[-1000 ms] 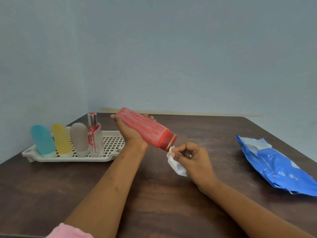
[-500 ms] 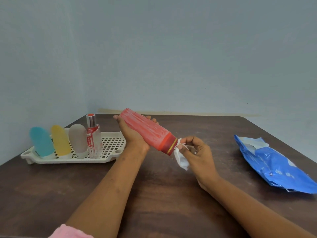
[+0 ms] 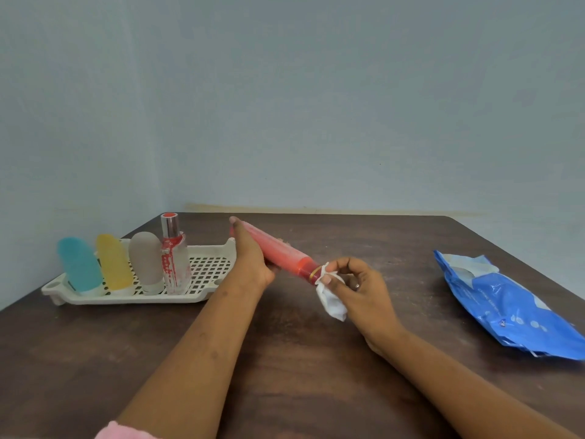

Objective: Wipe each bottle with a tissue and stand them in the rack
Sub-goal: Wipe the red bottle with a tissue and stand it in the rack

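Note:
My left hand [image 3: 251, 258] grips a red bottle [image 3: 278, 252] around its body, holding it tilted above the table with its darker red cap end pointing right and down. My right hand [image 3: 357, 286] pinches a crumpled white tissue [image 3: 330, 297] against that cap end. At the left, a white perforated rack [image 3: 205, 270] holds a teal bottle [image 3: 79, 264], a yellow bottle [image 3: 114, 263], a grey bottle [image 3: 146, 261] and a clear bottle with red print and a silver cap [image 3: 173, 255], all standing upright in a row.
A blue tissue pack [image 3: 506, 304] lies on the right side of the dark wooden table [image 3: 285, 359]. The rack's right half, behind my left hand, holds no bottle. Pale blue walls close the table's far and left sides.
The red bottle has dropped to a flatter tilt and shifted slightly right. My right hand brought the tissue up from below the cap onto the cap end.

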